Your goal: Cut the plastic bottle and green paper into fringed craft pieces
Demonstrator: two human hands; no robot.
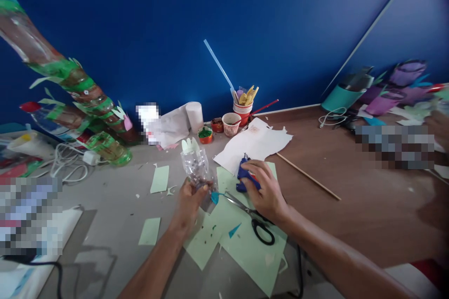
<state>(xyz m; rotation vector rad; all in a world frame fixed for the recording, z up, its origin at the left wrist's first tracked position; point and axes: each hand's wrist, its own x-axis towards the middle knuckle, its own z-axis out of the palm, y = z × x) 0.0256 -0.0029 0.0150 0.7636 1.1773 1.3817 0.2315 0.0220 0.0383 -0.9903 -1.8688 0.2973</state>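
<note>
My left hand (188,203) is closed round a clear plastic bottle (196,167) that stands up from it, a pale green paper shape stuck near its top. A small teal piece (214,197) shows at the bottle's lower end. My right hand (264,187) is wrapped over a blue glue gun (244,176) that rests on pale green paper sheets (242,243). Black-handled scissors (256,222) lie on the green paper just below my right hand.
A white sheet (256,145) and a thin wooden stick (308,176) lie beyond the hands. Cups with tools (242,107), small paint pots and a paper roll (194,116) stand by the blue wall. A bottle tree model (80,98) leans at left; cables, green scraps.
</note>
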